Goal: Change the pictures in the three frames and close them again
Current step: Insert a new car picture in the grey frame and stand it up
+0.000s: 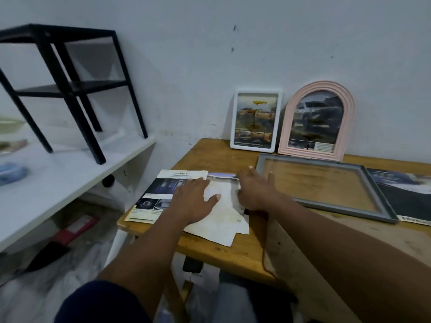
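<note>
Left hand [194, 201] presses papers [221, 220] near the table [210, 250] edge.

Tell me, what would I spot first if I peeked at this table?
The left hand and right hand rest on loose papers near the table's left edge. Behind them a pink arched frame and a white frame stand against the wall, pictures inside, while a grey frame lies flat and empty.

The dark printed sheet [412, 194] at the far right runs out of view. The left hand [196, 201] covers part of the safety brochure [163, 185] and the white paper [221, 220]. Small print inside the white rectangular frame [255, 120] and pink arched frame [317, 122] is unreadable. A blue thing [11, 173] on the white shelf [70, 173] is blurred.
</note>
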### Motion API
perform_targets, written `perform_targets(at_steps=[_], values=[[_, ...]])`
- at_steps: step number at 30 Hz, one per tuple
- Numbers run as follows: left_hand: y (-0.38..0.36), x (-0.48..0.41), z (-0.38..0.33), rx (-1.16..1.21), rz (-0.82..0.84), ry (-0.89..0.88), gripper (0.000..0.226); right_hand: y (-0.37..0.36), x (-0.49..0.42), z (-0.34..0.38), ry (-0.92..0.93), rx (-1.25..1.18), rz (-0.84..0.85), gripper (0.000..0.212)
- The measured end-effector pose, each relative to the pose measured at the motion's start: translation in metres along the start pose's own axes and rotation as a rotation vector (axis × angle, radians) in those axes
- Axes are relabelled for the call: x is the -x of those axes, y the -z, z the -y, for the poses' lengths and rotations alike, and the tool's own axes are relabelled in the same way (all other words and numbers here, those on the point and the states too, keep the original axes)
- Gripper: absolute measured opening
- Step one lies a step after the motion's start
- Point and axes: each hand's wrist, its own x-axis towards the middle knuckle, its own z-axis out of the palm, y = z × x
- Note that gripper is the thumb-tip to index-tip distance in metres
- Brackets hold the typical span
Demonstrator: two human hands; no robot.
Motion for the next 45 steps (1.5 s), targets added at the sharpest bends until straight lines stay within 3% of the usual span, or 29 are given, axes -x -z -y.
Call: perform_targets(at_steps=[12, 18, 23, 28, 31, 34, 36, 41, 45], values=[[0.008, -0.001, 0.012, 0.027, 0.048, 0.039, 0.059, -0.014, -0.023, 0.013, -0.091, -0.139, -0.189, 0.052], [0.000, -0.002, 0.009, -0.103, 0.071, 0.051, 0.071, -0.014, -0.035, 0.012, -0.138, -0.069, -0.111, 0.052], [0.001, -0.005, 0.007, -0.123, 0.111, 0.048, 0.068, -0.017, -0.034, 0.016, -0.126, -0.139, -0.342, 0.046], [0.000, -0.007, 0.007, -0.086, 0.097, 0.061, 0.070, -0.002, -0.031, 0.031, -0.053, -0.542, -0.509, 0.045], [0.000, -0.007, 0.007, -0.055, 0.076, 0.063, 0.071, 0.019, -0.029, 0.026, -0.107, -0.799, -0.573, 0.045], [0.001, -0.008, 0.005, -0.031, 0.069, 0.088, 0.071, 0.045, -0.028, 0.002, -0.167, -0.880, -0.664, 0.046], [0.001, -0.008, 0.004, -0.022, 0.067, 0.097, 0.071, 0.054, -0.027, -0.014, -0.192, -0.821, -0.579, 0.045], [0.000, -0.007, 0.003, -0.047, 0.052, 0.077, 0.070, 0.025, -0.020, -0.013, -0.143, -0.584, -0.159, 0.045], [-0.001, -0.006, 0.006, -0.071, 0.058, 0.057, 0.069, -0.005, -0.031, 0.002, -0.083, -0.274, -0.060, 0.048]])
